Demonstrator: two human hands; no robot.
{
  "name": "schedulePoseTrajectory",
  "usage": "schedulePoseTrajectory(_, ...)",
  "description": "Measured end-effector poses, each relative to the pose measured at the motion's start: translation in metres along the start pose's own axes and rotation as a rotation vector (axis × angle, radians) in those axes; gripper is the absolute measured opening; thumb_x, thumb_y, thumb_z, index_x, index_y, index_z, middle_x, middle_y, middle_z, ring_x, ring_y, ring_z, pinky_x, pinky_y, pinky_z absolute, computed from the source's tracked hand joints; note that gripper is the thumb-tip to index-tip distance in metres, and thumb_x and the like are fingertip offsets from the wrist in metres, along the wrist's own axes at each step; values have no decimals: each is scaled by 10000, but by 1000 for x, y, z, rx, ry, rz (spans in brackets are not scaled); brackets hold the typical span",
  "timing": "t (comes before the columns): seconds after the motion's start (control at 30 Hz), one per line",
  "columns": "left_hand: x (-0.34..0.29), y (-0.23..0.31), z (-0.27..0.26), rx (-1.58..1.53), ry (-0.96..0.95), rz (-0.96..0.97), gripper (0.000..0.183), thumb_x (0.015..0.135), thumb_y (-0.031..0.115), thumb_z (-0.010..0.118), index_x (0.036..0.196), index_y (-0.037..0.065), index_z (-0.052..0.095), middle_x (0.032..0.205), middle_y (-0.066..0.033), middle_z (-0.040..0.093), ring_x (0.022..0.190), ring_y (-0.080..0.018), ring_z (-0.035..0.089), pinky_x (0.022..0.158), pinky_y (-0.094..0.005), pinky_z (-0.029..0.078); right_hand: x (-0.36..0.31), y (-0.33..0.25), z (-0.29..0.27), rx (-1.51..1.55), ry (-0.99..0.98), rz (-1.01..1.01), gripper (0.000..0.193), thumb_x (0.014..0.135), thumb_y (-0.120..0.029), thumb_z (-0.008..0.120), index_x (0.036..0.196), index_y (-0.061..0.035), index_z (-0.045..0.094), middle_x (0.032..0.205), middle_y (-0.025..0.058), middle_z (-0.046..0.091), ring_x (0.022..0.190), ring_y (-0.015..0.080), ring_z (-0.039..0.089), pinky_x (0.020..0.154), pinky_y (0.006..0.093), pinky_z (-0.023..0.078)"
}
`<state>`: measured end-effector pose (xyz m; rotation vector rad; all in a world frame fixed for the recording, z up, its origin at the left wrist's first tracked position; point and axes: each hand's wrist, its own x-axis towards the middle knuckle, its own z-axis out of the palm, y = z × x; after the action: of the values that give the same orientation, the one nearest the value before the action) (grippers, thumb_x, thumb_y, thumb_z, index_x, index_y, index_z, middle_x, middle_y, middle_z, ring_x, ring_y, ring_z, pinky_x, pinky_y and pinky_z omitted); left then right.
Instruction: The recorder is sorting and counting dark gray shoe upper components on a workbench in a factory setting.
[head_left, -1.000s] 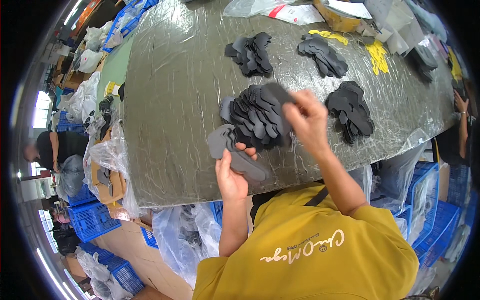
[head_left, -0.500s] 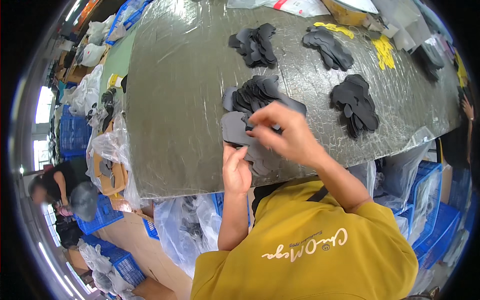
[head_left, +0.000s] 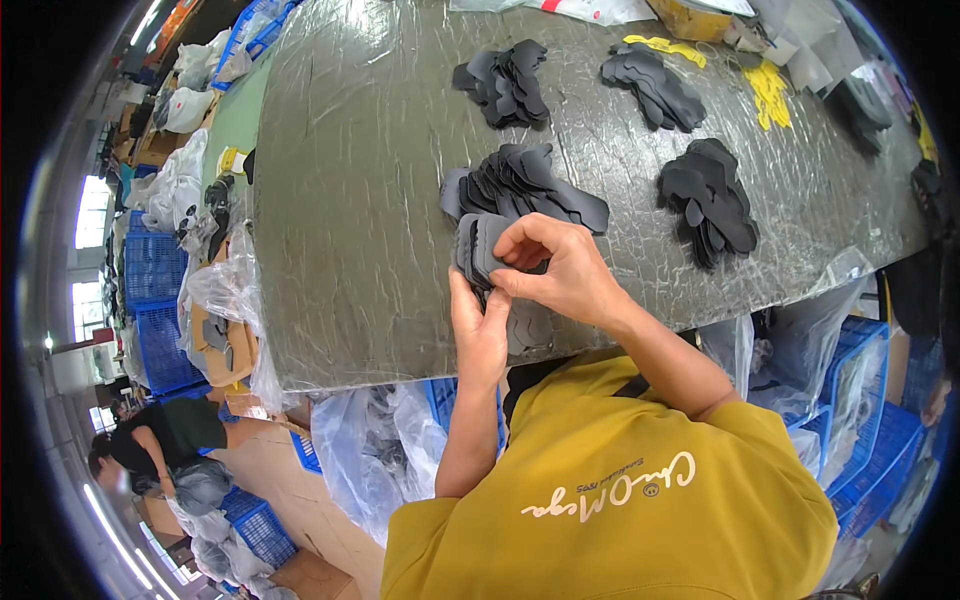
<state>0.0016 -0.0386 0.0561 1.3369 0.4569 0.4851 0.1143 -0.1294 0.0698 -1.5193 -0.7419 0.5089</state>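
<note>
Between both hands is a small stack of grey, flat cut-out pieces (head_left: 474, 245) with rounded corners and wavy edges, tilted up above the near part of the table. My left hand (head_left: 478, 328) grips the stack from below, fingers mostly hidden behind it. My right hand (head_left: 563, 268) is closed on the stack's right side, thumb and curled fingers at its edge. Just beyond lies a heap of dark cut-out pieces (head_left: 525, 180), fanned out. A few more grey pieces (head_left: 530, 327) lie flat near the table's front edge, partly hidden by my right hand.
Other dark piles sit at the back (head_left: 505, 85), back right (head_left: 652, 90) and right (head_left: 708, 200). Yellow pieces (head_left: 767, 98) lie at the far right of the film-covered table (head_left: 340, 230). Blue crates (head_left: 160, 260) and plastic bags surround it. Another person (head_left: 170, 440) bends at the left.
The grey pieces that lay spread at my left hand are now held upright as a stack. My right hand has come down onto them. The person at the left has moved lower.
</note>
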Motion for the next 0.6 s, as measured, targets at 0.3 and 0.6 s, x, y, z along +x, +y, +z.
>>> schedulePoseTrajectory(0.3, 2, 4, 3, 165, 4, 35, 354, 923, 1, 475, 1265, -8, 383, 1192, -99, 504, 1100, -159, 481, 966, -301, 383, 1, 0, -1, -31, 2, 2, 259, 714, -113, 789, 880, 11, 633, 775, 49, 661, 719, 104, 637, 683, 245, 529)
schedulePoseTrajectory(0.6, 1, 4, 4, 357, 50, 74, 378, 936, 47, 492, 1285, -12, 359, 1128, -145, 564, 1014, -192, 553, 876, -321, 447, 2, 3, 2, -37, 27, 1, 233, 696, -82, 760, 860, 14, 625, 754, 50, 655, 700, 107, 638, 671, 250, 534)
